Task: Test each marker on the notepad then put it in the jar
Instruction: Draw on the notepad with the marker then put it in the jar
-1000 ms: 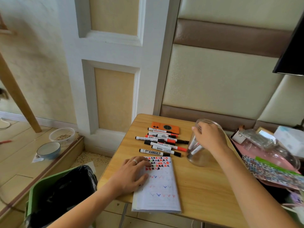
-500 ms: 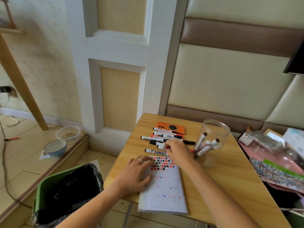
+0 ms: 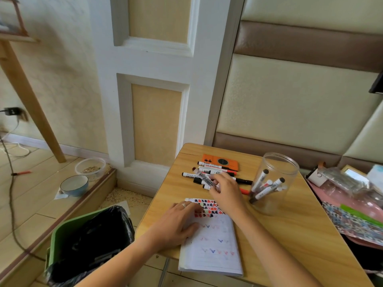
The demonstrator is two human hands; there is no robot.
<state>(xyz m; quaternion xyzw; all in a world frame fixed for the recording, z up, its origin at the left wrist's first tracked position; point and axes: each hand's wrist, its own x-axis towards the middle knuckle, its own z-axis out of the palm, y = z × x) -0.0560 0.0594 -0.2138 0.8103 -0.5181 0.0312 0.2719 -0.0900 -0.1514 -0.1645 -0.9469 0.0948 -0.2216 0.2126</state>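
While the left hand (image 3: 176,222) lies flat on the notepad (image 3: 213,245), the right hand (image 3: 224,190) seemingly pinches a blurred marker (image 3: 204,178).

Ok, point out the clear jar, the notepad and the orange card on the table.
clear jar (image 3: 287,166): head view, on its upper wall.
notepad (image 3: 215,255): head view, on the bare lined page.
orange card (image 3: 232,161): head view, on its right half.

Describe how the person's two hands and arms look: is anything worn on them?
Both forearms are bare, with no sleeves, watch or gloves in view. The left hand wears one plain silver-coloured ring on a finger. The right hand shows no jewellery.
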